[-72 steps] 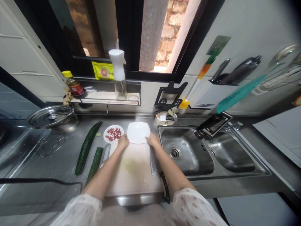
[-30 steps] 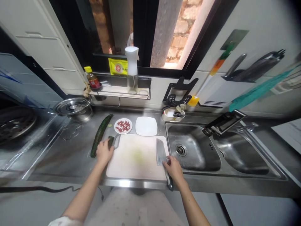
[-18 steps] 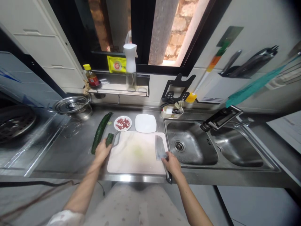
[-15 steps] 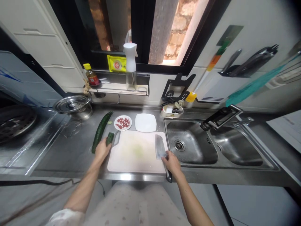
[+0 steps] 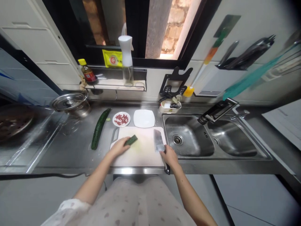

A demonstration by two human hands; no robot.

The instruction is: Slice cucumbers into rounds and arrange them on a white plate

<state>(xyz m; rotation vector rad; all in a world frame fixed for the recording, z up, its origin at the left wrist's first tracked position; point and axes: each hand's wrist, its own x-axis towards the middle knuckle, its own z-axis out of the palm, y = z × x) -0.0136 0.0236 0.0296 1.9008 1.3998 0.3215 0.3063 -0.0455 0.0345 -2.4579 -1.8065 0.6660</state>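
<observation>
A short cut piece of cucumber (image 5: 131, 140) is in the fingers of my left hand (image 5: 119, 147), over the left-middle part of the white cutting board (image 5: 141, 159). At the board's right edge, my right hand (image 5: 169, 155) is closed on the cleaver (image 5: 159, 140), whose wide blade lies flat on or just above the board and points away from me. Left of the board lies a long cucumber (image 5: 100, 129), with a small cucumber end (image 5: 108, 119) beside it. Behind the board are a white plate of chopped red bits (image 5: 121, 119) and a bare white square plate (image 5: 144, 118).
A double steel sink (image 5: 190, 138) with a black faucet (image 5: 217, 110) adjoins the board on the right. At the back left stands a lidded steel pot (image 5: 71, 105). A wall shelf (image 5: 138, 86) holds a sauce bottle (image 5: 87, 72) and a spray bottle (image 5: 127, 59).
My left hand has carried the cucumber piece rightward from beside the long cucumber onto the board. The cleaver stays in my right hand at the board's right side. The view has shifted slightly.
</observation>
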